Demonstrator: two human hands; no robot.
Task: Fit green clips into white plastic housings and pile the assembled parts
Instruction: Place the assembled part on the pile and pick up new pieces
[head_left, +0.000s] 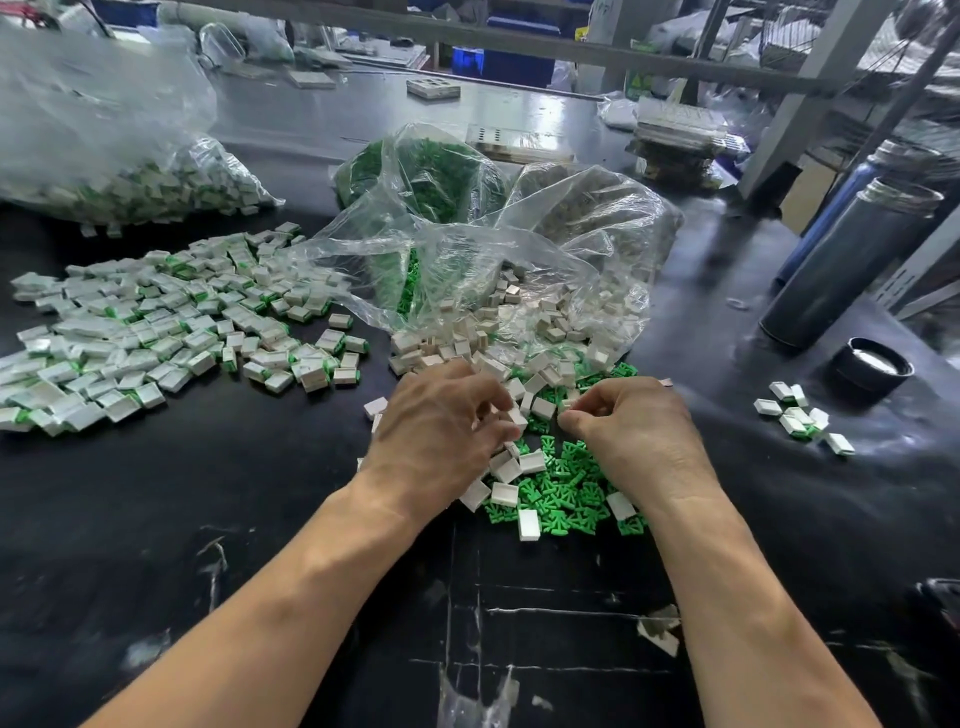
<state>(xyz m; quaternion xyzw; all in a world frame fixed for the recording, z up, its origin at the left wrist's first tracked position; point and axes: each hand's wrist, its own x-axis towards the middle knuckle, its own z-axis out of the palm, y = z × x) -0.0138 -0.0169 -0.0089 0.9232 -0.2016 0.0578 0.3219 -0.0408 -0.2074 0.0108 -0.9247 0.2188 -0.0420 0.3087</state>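
Black work surface (156, 519): loose green clips (563, 493) and white plastic housings (506, 470) lie mixed at centre, spilling from clear plastic bags (467, 260); a broad pile of assembled parts (156, 332) lies to the left. Left hand (441, 431), grip curled, pinches a white housing (517, 418). Right hand (631, 428), grip curled with fingertips pinched together; what it holds cannot be told.
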